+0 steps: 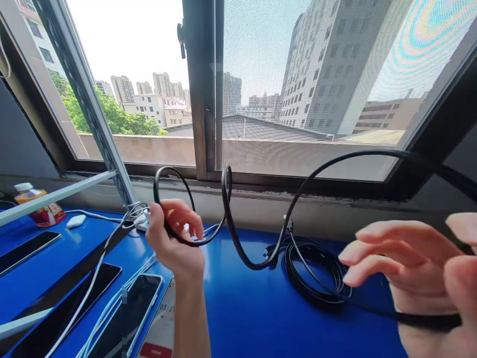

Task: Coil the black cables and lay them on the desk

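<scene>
My left hand (177, 236) is closed around a black cable (257, 266), its thumb and fingers curled above the blue table. From there the cable runs right in loose loops and arches past the window toward the right edge. My right hand (413, 263) is at the right, blurred, with fingers bent but apart and nothing seen between them. A dark length of cable crosses its wrist. More blurred fingertips show at the right edge; whose they are I cannot tell. Between the hands, a coiled black cable (324, 300) lies on the table, a plug (288, 223) by it.
Left of my left arm lie several phones, one a dark phone (139, 303), another with a lit screen (160, 318). White cables (100, 263) trail among them. A metal rack post (97, 114), a bottle (42, 206) and a small white case (76, 221) stand farther left. A window frame (204, 99) rises behind.
</scene>
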Available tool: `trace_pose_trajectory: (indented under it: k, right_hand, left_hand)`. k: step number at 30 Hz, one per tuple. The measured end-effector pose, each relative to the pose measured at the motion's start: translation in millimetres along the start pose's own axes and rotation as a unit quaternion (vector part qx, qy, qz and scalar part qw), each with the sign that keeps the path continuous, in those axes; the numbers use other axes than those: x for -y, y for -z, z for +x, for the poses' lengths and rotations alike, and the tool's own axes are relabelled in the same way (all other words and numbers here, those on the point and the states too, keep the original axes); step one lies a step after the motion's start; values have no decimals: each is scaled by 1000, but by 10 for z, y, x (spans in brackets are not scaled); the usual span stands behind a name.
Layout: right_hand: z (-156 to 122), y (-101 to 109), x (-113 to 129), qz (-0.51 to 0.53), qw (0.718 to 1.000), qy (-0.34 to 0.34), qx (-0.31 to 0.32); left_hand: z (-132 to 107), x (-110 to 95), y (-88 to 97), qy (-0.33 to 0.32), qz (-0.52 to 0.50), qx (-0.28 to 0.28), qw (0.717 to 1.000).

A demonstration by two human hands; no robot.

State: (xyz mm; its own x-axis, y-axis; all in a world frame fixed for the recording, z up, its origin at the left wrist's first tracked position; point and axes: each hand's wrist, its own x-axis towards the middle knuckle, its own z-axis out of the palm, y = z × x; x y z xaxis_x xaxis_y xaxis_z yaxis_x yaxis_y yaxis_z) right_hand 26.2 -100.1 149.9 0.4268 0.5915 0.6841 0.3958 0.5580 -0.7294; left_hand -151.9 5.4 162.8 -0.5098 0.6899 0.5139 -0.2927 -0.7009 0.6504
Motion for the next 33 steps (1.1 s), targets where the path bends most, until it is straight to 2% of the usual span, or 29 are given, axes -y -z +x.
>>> trace_pose_trajectory:
  k: [1, 4, 7, 9, 12, 16, 21, 23, 26, 28, 31, 33]
  right_hand:
    - [28, -126, 58, 23, 1000, 15, -7]
    - [64, -384, 124, 1, 1000, -7, 23]
    - [72, -465, 47, -55, 995, -52, 64]
    - [84, -479, -28, -73, 991, -68, 95]
    - [106, -506, -100, -68, 989, -60, 114]
    - [139, -522, -140, -53, 994, -64, 66]
    - [268, -420, -235, -14, 995, -92, 24]
    - [315, -388, -255, 16, 993, -109, 31]
    - [316, -408, -240, 53, 987, -119, 94]
    - [270, -462, -218, 52, 985, -105, 127]
    - [191, -542, -205, 10, 989, -74, 130]
    - [167, -553, -208, -32, 992, -53, 112]
  left_hand:
    - [-14, -6, 5, -1, 12, 46, 999]
    - [-39, -3, 40, 6, 43, 172, 984]
    - [-58, -19, 70, 33, 64, 272, 960]
    - [-79, -44, 73, 36, 85, 318, 944]
    - [-121, -72, 57, 25, 104, 363, 925]
    - [-159, -59, 37, 25, 90, 396, 914]
    - [-93, -64, 91, 13, 77, 400, 913]
    - [-54, -99, 130, 29, 80, 443, 893]
    - [-49, -162, 163, 70, 107, 541, 831]
    - [-90, -191, 152, 71, 134, 582, 799]
    - [-170, -204, 105, 43, 176, 605, 775]
    - [-192, -202, 81, 32, 187, 607, 772]
